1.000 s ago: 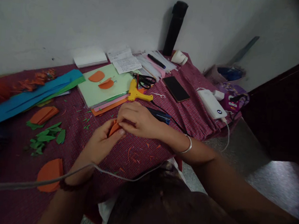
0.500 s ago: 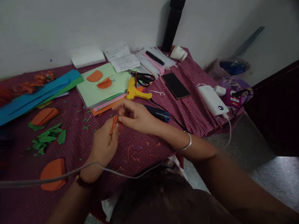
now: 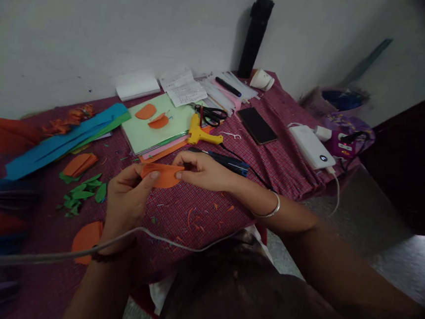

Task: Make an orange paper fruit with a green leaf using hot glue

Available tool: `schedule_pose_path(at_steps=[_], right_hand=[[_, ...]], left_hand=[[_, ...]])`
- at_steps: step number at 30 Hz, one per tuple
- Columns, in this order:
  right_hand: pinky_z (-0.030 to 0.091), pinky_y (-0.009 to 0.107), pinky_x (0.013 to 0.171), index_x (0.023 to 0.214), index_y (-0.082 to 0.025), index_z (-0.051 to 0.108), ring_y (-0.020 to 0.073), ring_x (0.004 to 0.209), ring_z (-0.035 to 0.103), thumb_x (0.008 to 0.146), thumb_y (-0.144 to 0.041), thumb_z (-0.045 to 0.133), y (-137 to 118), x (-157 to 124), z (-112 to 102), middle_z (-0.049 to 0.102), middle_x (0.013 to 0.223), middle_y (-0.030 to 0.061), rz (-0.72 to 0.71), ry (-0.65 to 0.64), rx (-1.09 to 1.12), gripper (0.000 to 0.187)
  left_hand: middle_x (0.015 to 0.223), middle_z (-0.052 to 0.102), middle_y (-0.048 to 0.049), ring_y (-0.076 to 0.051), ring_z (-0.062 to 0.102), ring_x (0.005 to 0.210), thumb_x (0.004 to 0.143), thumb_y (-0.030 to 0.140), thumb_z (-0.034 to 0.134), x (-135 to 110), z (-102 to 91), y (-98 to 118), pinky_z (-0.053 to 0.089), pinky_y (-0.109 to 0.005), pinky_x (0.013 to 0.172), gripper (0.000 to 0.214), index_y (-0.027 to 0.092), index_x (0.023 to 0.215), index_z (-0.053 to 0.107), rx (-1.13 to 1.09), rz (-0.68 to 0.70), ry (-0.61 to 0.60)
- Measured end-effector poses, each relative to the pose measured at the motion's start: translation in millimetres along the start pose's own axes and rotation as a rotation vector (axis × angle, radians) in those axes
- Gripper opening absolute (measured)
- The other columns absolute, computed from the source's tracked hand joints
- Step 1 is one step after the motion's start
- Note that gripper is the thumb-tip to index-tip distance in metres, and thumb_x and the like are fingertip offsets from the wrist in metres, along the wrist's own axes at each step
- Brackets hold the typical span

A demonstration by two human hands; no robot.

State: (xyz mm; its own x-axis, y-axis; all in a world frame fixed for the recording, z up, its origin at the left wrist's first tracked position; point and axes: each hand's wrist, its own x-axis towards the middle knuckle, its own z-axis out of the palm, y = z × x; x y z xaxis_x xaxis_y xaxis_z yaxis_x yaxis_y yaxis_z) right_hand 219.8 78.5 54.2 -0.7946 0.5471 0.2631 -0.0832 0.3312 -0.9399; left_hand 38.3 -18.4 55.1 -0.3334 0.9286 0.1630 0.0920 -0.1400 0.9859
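Note:
Between my two hands, above the table, is a folded orange paper piece (image 3: 166, 178) with a straight top edge and a rounded lower edge. My left hand (image 3: 129, 199) pinches its left end, thumb in front. At its right end, the thumb and fingers of my right hand (image 3: 206, 173) are closed on it. A stack of orange paper pieces (image 3: 88, 238) lies partly behind my left wrist. Green paper leaves (image 3: 83, 193) and more folded orange pieces (image 3: 80, 164) are to the left. Beyond my right hand rests a yellow glue gun (image 3: 201, 134).
Coloured paper sheets (image 3: 143, 141), black scissors (image 3: 211, 114), a phone (image 3: 257, 125) and a white power bank (image 3: 312, 147) lie on the cloth. A black bottle (image 3: 255, 39) stands by the wall. A cable (image 3: 178, 247) crosses in front of my left wrist. Blue paper strips (image 3: 65, 139) lie left.
My hands have moved apart, and my left hand has turned. The orange paper, mostly hidden before, now shows stretched lengthwise between them. The camera view has shifted slightly left.

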Motion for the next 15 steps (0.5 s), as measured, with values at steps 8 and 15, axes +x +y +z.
schedule_pose_path(at_steps=[8,15], right_hand=[[0.034,0.028,0.071,0.087,-0.019,0.047,0.0142,0.074,0.046,0.108,-0.036,0.036,-8.5,-6.0,6.7,0.053,0.081,0.0016,-0.121,-0.003,-0.443,0.029],[0.034,0.028,0.072,0.09,-0.019,0.047,0.0156,0.074,0.047,0.107,-0.029,0.036,-11.2,-7.8,11.1,0.056,0.082,0.0027,-0.141,-0.083,-0.613,0.023]], left_hand=[[0.069,0.064,0.0017,-0.013,0.055,0.063,0.082,0.038,0.077,-0.4,3.2,-3.2,0.046,-0.024,0.059,0.022,0.02,0.073,0.069,0.219,0.152,-0.097],[0.056,0.04,0.0043,-0.012,0.037,0.055,0.09,0.043,0.066,-6.3,4.2,-0.8,0.03,-0.027,0.052,0.043,0.021,0.057,0.049,0.381,0.168,-0.082]])
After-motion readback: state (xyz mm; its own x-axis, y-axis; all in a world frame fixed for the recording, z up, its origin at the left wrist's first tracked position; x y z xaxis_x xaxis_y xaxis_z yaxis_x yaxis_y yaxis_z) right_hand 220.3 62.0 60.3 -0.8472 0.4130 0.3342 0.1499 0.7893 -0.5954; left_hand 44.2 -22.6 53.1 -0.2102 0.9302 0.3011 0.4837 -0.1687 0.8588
